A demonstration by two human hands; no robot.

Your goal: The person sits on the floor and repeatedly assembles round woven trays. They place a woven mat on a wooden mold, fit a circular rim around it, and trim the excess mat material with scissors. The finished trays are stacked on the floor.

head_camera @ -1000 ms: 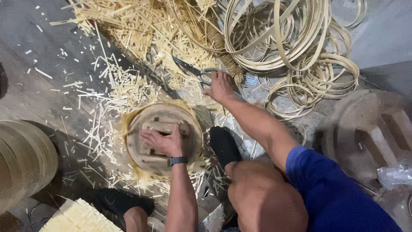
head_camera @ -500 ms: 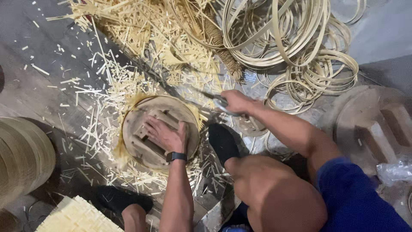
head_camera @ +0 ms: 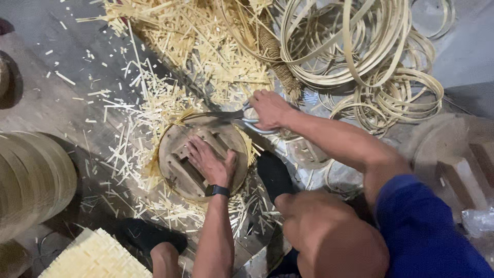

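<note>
Your left hand (head_camera: 212, 163) presses flat, fingers spread, on the round wooden form (head_camera: 201, 157) lying on the floor (head_camera: 62, 98) among pale bamboo offcuts (head_camera: 154, 103), while your right hand's (head_camera: 270, 109) grip is closed around the scissors (head_camera: 234, 116), blades at the form's far rim; coiled strips (head_camera: 370, 56) lie beyond

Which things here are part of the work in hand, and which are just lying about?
In use:
- left hand pressed flat on the round wooden form
- right hand gripping scissors at the form's rim
- woven strips sticking out around that rim

Lying about:
- coiled strips
- offcut scraps
- woven mat
- stacked hoops
</note>
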